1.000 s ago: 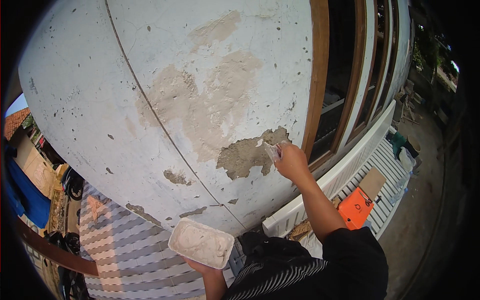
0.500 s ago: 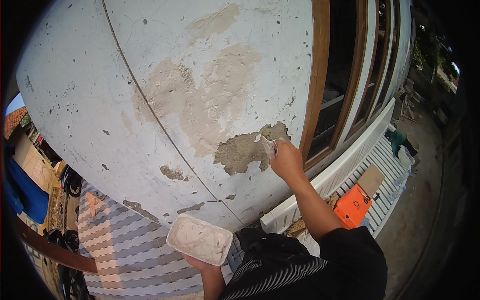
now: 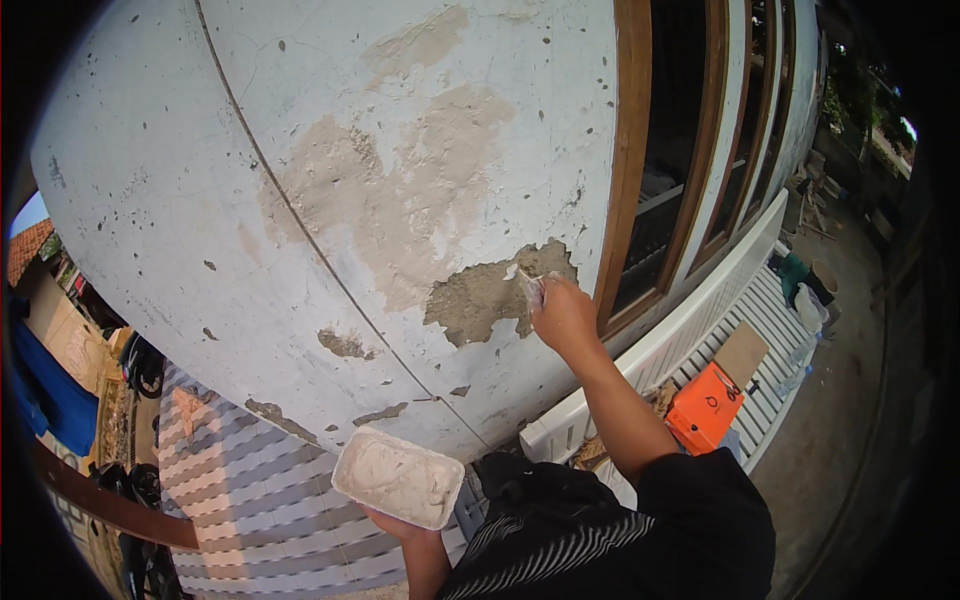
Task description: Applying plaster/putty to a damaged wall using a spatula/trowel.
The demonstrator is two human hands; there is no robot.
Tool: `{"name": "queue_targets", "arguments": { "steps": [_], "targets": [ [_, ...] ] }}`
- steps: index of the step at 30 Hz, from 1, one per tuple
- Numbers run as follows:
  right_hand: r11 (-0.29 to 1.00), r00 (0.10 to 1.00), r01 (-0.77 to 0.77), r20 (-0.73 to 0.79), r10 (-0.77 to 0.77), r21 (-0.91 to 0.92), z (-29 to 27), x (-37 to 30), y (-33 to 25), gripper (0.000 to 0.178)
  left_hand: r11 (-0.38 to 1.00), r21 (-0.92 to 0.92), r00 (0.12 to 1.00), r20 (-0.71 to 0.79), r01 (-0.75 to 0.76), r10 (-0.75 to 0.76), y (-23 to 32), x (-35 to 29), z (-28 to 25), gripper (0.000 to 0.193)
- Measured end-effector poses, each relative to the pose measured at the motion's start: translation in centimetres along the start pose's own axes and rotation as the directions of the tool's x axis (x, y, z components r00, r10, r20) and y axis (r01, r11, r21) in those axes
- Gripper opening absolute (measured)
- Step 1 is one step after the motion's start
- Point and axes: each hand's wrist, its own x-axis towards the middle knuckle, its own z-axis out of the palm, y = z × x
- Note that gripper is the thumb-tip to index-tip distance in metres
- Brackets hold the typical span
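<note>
Soft daylight spreads evenly over the pale wall [image 3: 540, 130], while a warmer band crosses the striped floor [image 3: 300, 520] and the window openings [image 3: 674, 110] sink nearly to black. Fisheye distortion bows the white bench [image 3: 690, 303], black vignetting swallows the corners, and far-right foliage [image 3: 853, 95] looks murky.

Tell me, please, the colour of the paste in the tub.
The paste is pale beige, best seen in the head view.
</note>
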Motion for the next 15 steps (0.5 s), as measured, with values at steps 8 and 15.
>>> {"name": "queue_targets", "arguments": {
  "steps": [8,15],
  "targets": [
    [1.0,0.992,0.01,0.122,-0.013,0.02,-1.2,0.6,0.6,0.019,1.0,-0.006,1.0,0.015,0.018,-0.018,-0.2,0.0,0.1,0.064],
    [1.0,0.991,-0.003,0.131,0.003,-0.003,-2.0,1.4,-0.1,0.02,1.0,0.018,1.0,0.017,-0.001,0.001,-0.4,-0.1,0.4,0.066]
  ]
}}
